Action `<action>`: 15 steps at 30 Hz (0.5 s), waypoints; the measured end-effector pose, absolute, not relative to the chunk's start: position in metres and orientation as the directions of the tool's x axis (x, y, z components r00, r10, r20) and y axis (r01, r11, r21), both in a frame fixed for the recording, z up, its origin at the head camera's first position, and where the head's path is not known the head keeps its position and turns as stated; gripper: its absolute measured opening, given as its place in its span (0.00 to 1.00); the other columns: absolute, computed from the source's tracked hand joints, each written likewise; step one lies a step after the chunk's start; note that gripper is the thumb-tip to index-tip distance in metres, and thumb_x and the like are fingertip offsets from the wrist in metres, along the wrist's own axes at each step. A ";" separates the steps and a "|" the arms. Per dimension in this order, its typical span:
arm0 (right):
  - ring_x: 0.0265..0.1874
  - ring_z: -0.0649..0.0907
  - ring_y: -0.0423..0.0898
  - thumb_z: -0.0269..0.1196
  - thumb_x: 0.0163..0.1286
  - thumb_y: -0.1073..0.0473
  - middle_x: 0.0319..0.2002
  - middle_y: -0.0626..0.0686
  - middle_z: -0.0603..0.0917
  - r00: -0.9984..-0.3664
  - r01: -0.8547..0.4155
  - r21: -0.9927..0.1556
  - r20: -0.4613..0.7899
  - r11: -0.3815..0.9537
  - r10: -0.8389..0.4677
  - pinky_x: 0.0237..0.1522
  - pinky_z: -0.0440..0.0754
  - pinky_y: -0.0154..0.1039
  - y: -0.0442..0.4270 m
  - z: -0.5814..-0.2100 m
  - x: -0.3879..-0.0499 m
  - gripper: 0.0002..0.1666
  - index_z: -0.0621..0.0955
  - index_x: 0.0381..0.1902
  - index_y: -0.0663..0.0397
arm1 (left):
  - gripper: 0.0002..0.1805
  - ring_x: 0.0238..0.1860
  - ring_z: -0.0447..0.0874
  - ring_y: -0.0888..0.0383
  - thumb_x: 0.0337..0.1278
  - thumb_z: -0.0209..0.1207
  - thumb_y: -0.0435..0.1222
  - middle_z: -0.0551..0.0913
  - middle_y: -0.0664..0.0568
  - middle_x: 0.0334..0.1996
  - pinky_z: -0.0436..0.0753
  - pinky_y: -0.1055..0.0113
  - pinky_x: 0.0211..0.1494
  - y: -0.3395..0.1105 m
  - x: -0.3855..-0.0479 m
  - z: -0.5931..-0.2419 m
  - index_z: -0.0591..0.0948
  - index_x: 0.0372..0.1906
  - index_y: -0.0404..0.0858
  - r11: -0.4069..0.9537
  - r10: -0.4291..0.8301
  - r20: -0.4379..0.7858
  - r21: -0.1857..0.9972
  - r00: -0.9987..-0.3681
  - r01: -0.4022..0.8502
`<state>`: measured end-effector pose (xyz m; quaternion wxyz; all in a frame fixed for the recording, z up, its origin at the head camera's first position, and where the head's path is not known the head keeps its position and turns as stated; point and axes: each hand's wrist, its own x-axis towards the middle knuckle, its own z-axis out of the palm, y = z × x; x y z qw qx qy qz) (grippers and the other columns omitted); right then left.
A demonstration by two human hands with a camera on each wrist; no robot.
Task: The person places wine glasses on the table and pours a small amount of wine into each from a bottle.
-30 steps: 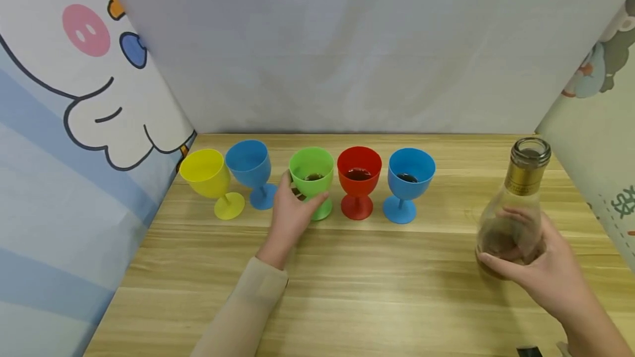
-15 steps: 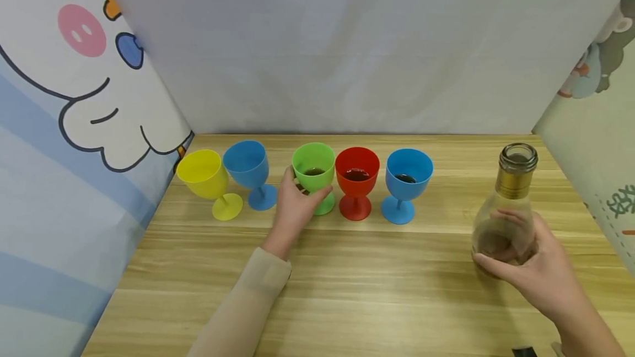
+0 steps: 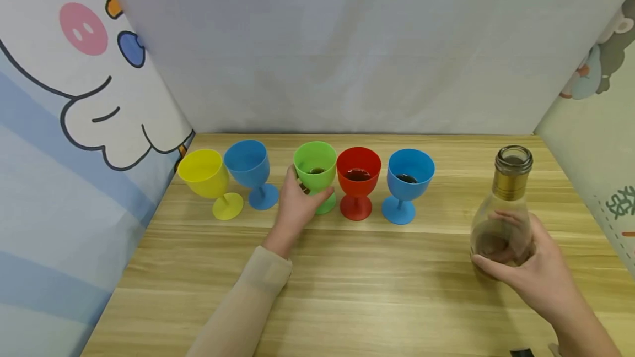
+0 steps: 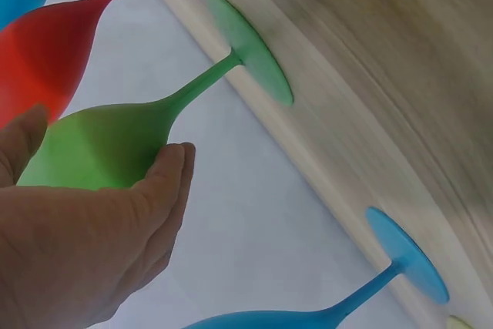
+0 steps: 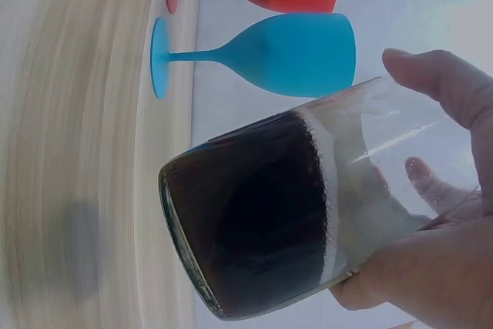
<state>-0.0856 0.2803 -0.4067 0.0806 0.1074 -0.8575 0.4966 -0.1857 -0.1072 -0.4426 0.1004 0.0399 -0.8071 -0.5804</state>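
Observation:
My left hand (image 3: 296, 203) holds the green goblet (image 3: 322, 180) by its bowl, thumb in front. In the left wrist view, the fingers (image 4: 158, 198) curl along the bowl and the goblet's round base (image 4: 250, 48) is at the table surface. A little dark liquid shows in this goblet. At the right, my right hand (image 3: 541, 269) grips a clear glass bottle (image 3: 501, 225) round its body, with the neck upward. Dark, foam-edged liquid (image 5: 254, 206) fills its lower part. The bottle's base appears raised off the table in the right wrist view.
A red goblet (image 3: 358, 180) and a blue goblet (image 3: 408, 189), both with dark liquid, stand right of the green one. Left of it stand another blue goblet (image 3: 253, 172) and a yellow goblet (image 3: 210, 180), no liquid visible. Behind the table (image 3: 377, 291) rises a pale wall (image 3: 347, 48).
My left hand and the green goblet have shifted slightly right and back, nearer the red goblet. The bottle in my right hand has moved a little left. The other goblets stand as before.

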 end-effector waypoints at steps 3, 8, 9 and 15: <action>0.37 0.82 0.40 0.78 0.48 0.79 0.55 0.49 0.74 -0.961 -0.275 -0.833 0.255 0.480 -0.107 0.35 0.83 0.29 0.279 -0.405 -0.085 0.51 0.70 0.69 0.55 | 0.48 0.62 0.73 0.44 0.53 0.75 0.33 0.70 0.43 0.67 0.75 0.52 0.64 -0.108 -0.182 -0.441 0.59 0.75 0.35 0.309 -0.179 0.077 0.951 -0.981 0.018; 0.38 0.83 0.40 0.77 0.48 0.79 0.55 0.49 0.75 -0.960 -0.280 -0.833 0.256 0.476 -0.117 0.35 0.83 0.29 0.278 -0.404 -0.085 0.51 0.70 0.69 0.55 | 0.48 0.64 0.72 0.42 0.55 0.73 0.34 0.68 0.40 0.68 0.73 0.52 0.66 -0.113 -0.170 -0.440 0.59 0.76 0.33 0.301 -0.182 0.039 0.953 -0.983 -0.018; 0.38 0.83 0.40 0.77 0.48 0.79 0.55 0.49 0.75 -0.959 -0.282 -0.834 0.257 0.475 -0.118 0.35 0.83 0.30 0.278 -0.404 -0.085 0.51 0.70 0.69 0.55 | 0.47 0.64 0.72 0.41 0.55 0.73 0.34 0.68 0.39 0.68 0.73 0.52 0.67 -0.114 -0.168 -0.440 0.60 0.76 0.32 0.305 -0.182 0.034 0.952 -0.983 -0.024; 0.40 0.83 0.41 0.77 0.47 0.81 0.57 0.49 0.75 -0.960 -0.281 -0.847 0.256 0.452 -0.116 0.36 0.83 0.30 0.279 -0.403 -0.084 0.52 0.70 0.69 0.56 | 0.44 0.67 0.71 0.42 0.57 0.72 0.35 0.70 0.39 0.68 0.70 0.53 0.69 -0.121 -0.153 -0.439 0.62 0.74 0.31 0.287 -0.191 0.017 0.957 -0.981 -0.039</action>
